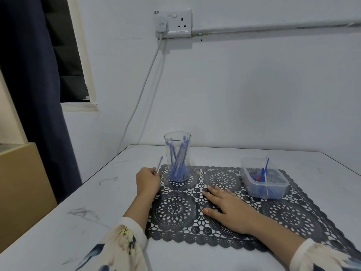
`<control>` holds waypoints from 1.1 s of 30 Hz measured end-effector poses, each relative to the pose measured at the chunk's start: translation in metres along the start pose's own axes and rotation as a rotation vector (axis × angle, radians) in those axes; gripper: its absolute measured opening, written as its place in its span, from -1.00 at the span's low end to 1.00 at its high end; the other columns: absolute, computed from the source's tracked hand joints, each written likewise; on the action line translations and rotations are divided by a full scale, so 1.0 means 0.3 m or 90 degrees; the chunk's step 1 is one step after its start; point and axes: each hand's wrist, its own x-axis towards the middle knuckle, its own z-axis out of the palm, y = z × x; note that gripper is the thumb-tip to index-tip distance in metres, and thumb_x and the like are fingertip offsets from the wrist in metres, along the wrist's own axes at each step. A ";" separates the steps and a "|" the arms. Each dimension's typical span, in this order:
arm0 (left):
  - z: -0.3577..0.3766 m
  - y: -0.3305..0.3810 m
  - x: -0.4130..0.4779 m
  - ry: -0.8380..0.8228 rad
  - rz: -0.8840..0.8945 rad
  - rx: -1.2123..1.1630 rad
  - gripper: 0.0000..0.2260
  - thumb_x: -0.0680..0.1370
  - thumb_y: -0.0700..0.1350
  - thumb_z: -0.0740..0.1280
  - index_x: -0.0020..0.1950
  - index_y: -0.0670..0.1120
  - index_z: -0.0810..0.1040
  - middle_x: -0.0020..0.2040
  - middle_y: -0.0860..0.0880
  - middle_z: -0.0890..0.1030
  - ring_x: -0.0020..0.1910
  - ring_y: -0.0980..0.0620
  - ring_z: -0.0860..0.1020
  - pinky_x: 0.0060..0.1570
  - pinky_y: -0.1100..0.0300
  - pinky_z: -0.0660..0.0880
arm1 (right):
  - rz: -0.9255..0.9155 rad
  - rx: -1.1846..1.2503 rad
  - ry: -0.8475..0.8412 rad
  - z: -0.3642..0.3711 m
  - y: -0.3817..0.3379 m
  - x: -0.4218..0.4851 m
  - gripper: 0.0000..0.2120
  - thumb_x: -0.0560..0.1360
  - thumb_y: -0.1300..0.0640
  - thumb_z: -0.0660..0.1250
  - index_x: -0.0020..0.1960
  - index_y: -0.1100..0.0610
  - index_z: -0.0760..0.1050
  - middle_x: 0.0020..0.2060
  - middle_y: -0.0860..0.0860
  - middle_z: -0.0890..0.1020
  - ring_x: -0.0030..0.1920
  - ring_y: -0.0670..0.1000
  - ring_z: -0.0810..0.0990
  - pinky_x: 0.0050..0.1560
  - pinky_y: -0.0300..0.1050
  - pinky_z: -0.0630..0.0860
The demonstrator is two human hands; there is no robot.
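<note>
The left hand (pixel 146 179) is resting at the left edge of the placemat (pixel 293 214), its fingers curling in and pinching the lower end of a thin plastic stick (pixel 159 164). The stick is pale lilac, straight and slender, and it is slanting up and to the right out of the fingers, ending in a small knobbed tip just left of the clear plastic tumbler (pixel 167 149) without touching it. The tumbler is standing upright on the far-left rosette of the placemat, its smooth, see-through wall showing a bundle of blue sticks (pixel 178 163) leaning crossed inside. The right hand (pixel 230 208) is lying palm down in the middle of the placemat, fingers straight and slightly spread, holding nothing. The placemat is a dark, rectangular, lace-like sheet, pierced with round medallions and finished with a scalloped border. On its far-right part a shallow, translucent rectangular tub (pixel 277 190) with rounded corners is holding more blue sticks and a few red ones (pixel 262 174), some poking above the rim. All this is sitting on a pale, matte table (pixel 58 222) marked with grey scuffs. Both wrists are showing loose cream sleeves (pixel 125 237) with dark blue print.
</note>
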 end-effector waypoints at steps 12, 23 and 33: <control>0.025 -0.019 0.013 -0.077 0.054 0.115 -0.72 0.46 -0.22 0.40 0.16 -0.22 0.59 0.00 -0.16 0.65 -0.13 0.03 0.53 -0.10 0.25 0.42 | -0.004 -0.005 -0.007 0.004 0.008 0.005 -0.04 0.20 -0.49 -0.34 0.52 -0.09 -0.05 0.51 -0.09 -0.06 0.50 -0.07 -0.10 0.46 -0.04 -0.15; 0.024 -0.021 0.013 -0.039 0.078 0.069 -0.70 0.48 -0.19 0.38 0.20 -0.22 0.56 0.10 -0.16 0.62 0.04 -0.03 0.56 -0.04 0.29 0.36 | -0.003 -0.005 -0.012 0.005 0.010 0.005 -0.01 0.18 -0.51 -0.36 0.52 -0.09 -0.04 0.51 -0.08 -0.05 0.50 -0.05 -0.09 0.46 -0.02 -0.14; -0.032 0.087 -0.019 0.110 0.205 -0.044 -0.81 0.52 -0.16 0.28 0.06 -0.13 0.64 -0.06 -0.02 0.65 -0.09 0.10 0.55 -0.04 0.27 0.43 | -0.001 -0.014 -0.019 -0.001 0.006 0.002 -0.14 0.31 -0.46 -0.25 0.52 -0.08 -0.03 0.51 -0.07 -0.04 0.50 -0.04 -0.08 0.47 0.01 -0.12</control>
